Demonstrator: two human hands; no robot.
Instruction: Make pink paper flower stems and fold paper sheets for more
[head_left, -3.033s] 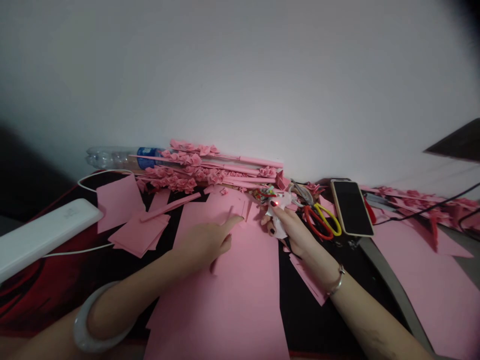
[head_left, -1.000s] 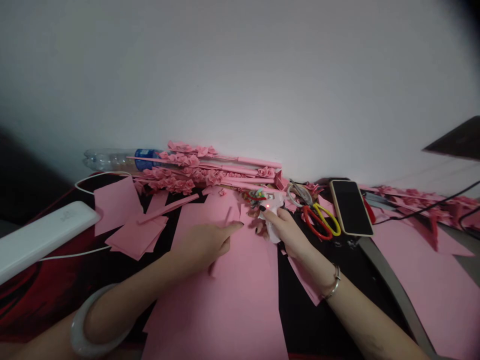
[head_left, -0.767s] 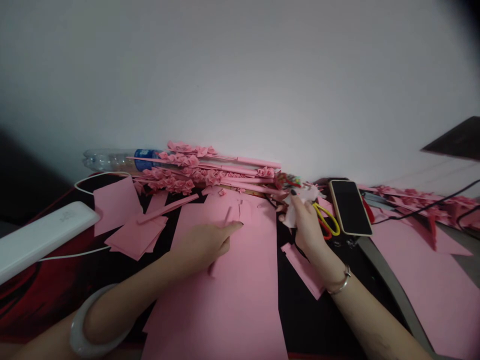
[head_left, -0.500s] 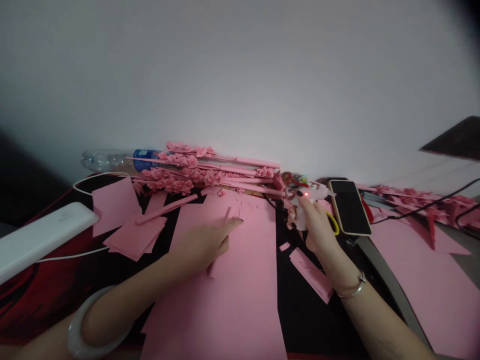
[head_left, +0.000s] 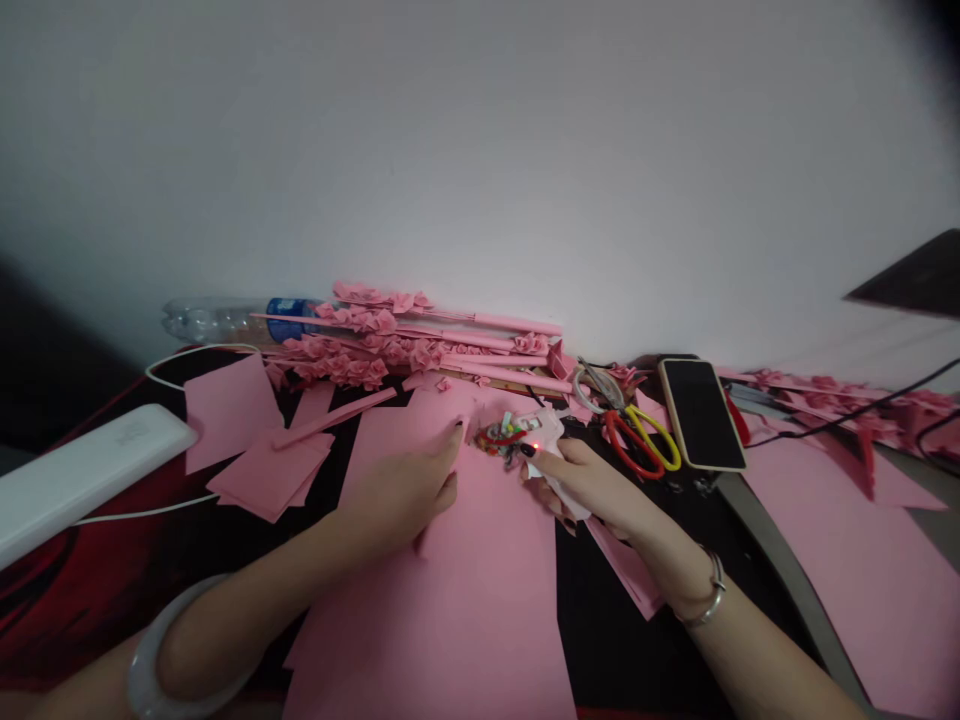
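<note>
My left hand (head_left: pixel 412 490) is closed on a narrow pink paper piece (head_left: pixel 423 545), whose ends show above and below the fingers. Under it lies a large pink paper sheet (head_left: pixel 495 610). In my right hand (head_left: pixel 600 490) is a white glue gun (head_left: pixel 546 430) with a small red light and a multicoloured front part. That front part is close to my left fingertips, over the sheet; I cannot tell whether it touches the paper. Scissors (head_left: pixel 637 440) with red and yellow handles lie beyond my right hand.
Pink paper roses (head_left: pixel 375 350) on rolled stems lie along the wall beside a plastic bottle (head_left: pixel 217 318). Paper squares (head_left: pixel 274 470) and a white power strip (head_left: pixel 97 470) are at left. A phone (head_left: pixel 701 412) and black cables (head_left: pixel 847 415) are at right.
My right hand has brought the glue gun leftward and nearer, from beside the phone to my left hand. The scissors are now uncovered. My left hand stays nearly in place.
</note>
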